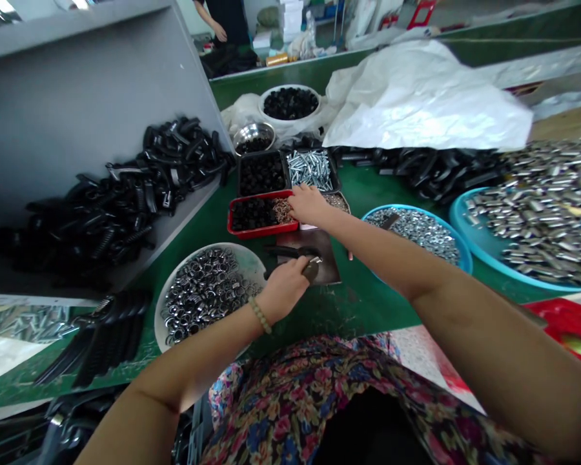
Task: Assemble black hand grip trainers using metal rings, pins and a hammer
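Note:
My left hand [285, 289] is closed around a black plastic handle part [293, 251], with a small metal piece showing at the fingers. It is over a dark metal plate [326, 258] on the bench. My right hand [310, 205] reaches to the right end of a red tray [264, 231], its fingers bent together beside small copper-coloured pieces [281, 210]; whatever they pinch is hidden. Black parts [249, 213] fill the rest of that tray. Just beyond my right hand, silvery screws [310, 169] lie in a black tray, next to another tray of black pieces [262, 174].
On the left stand a plate of metal rings [203, 290] and a grey bin wall [77, 84] around black handles. Blue basins [469, 265] of metal parts sit at right. White sheeting [426, 97] covers parts behind. A person [223, 26] stands across the bench.

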The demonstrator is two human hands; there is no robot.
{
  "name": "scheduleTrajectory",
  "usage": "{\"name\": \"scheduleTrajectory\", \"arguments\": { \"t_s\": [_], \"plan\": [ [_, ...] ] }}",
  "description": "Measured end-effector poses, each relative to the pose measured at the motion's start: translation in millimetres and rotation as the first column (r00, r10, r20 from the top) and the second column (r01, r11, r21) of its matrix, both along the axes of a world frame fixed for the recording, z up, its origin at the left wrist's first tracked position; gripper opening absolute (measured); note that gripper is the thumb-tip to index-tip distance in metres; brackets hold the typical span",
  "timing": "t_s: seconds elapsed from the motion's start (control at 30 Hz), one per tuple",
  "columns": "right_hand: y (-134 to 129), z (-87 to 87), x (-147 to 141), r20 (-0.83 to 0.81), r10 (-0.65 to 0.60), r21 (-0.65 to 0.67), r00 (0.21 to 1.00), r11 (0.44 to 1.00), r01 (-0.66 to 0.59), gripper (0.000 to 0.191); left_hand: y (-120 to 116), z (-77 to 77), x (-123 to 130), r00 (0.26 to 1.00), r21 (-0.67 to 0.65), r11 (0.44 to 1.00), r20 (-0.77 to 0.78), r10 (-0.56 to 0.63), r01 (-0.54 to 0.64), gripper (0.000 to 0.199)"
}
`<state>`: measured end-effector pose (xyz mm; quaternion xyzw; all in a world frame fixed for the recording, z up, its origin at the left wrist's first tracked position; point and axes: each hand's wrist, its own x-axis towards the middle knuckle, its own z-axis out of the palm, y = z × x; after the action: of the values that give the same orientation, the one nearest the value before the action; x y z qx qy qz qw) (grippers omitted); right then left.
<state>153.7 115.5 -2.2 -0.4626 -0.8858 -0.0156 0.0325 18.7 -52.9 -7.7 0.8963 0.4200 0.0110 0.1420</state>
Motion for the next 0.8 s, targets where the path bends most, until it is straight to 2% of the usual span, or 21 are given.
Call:
{"name": "scheduleTrajectory", "arguments": {
  "t_s": [0.03,0.1,0.13,0.2,0.3,0.37,0.53,0.63,0.7,0.8],
  "plan": [
    [5,1.2,-6,0.045,0.016,0.009,0.999,1.000,-0.016,0.026,7,-0.5,0,0.999,-0.010,0.999,-0.033,-0.039,0.039,0.020],
    [9,2.2,-13,0.075,0.061,-0.001,0.995,0.998,-0.061,0.027,32,6.1,-5,0.999,0.048,0.999,-0.051,0.004,-0.001,0.019],
    [10,1.6,-15,0.076,0.080,-0.005,0.994,0.997,-0.080,0.028,51,11.6,-9,0.996,0.108,0.992,-0.050,0.078,-0.073,0.022],
    [8,-1.2,-15,0.081,0.102,0.009,0.991,0.995,-0.103,0.031,93,21.3,-16,0.954,0.292,0.918,-0.048,0.295,-0.269,0.031],
    [7,-6.7,-12,0.072,0.064,0.054,0.995,0.996,-0.068,0.035,146,22.5,-20,0.928,0.263,0.917,-0.142,0.343,-0.299,0.030],
    [8,-9.1,-11,0.071,0.029,0.063,0.997,0.997,-0.033,0.034,165,15.6,-17,0.925,0.217,0.926,-0.156,0.345,-0.309,0.028],
    [9,-5.4,-10,0.013,0.070,0.043,0.997,0.997,-0.071,0.027,170,1.3,-15,0.916,0.214,0.904,-0.080,0.393,-0.369,0.032],
    [-3,-0.3,-1,-0.222,0.011,-0.021,0.975,1.000,-0.016,0.024,168,-0.2,-21,0.918,0.214,0.899,-0.022,0.396,-0.382,0.036],
    [-18,-0.1,11,-0.452,-0.097,-0.139,0.887,0.990,0.037,0.023,168,-0.7,-24,0.915,0.200,0.895,0.013,0.404,-0.398,0.037],
    [-48,-8.4,38,-0.677,-0.181,-0.313,0.713,0.948,-0.056,0.027,167,-1.1,-23,0.908,0.183,0.889,0.084,0.411,-0.419,0.034]
  ]
}}
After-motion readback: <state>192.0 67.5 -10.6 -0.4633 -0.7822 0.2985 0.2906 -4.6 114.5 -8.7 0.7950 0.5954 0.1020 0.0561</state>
